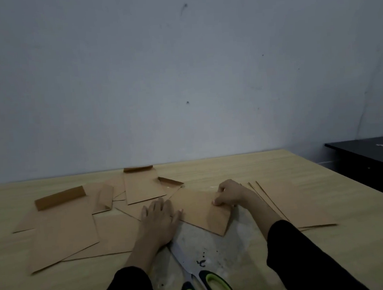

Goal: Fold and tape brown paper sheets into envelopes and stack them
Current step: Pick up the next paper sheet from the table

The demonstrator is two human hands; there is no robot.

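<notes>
A folded brown paper sheet [199, 210] lies on the table in front of me, tilted. My left hand [160, 217] lies flat with straight fingers, pressing on its left end. My right hand [229, 194] has curled fingers that pinch the sheet's right edge. Several finished brown envelopes [62, 224] lie spread over the left part of the table, some with raised flaps. A stack of flat brown sheets [290, 203] sits to the right, partly under my right forearm.
Scissors [202, 277] with black and green handles lie near the front edge between my arms. The wooden table [244, 166] ends at a grey wall behind. A black table [368, 155] stands at the right.
</notes>
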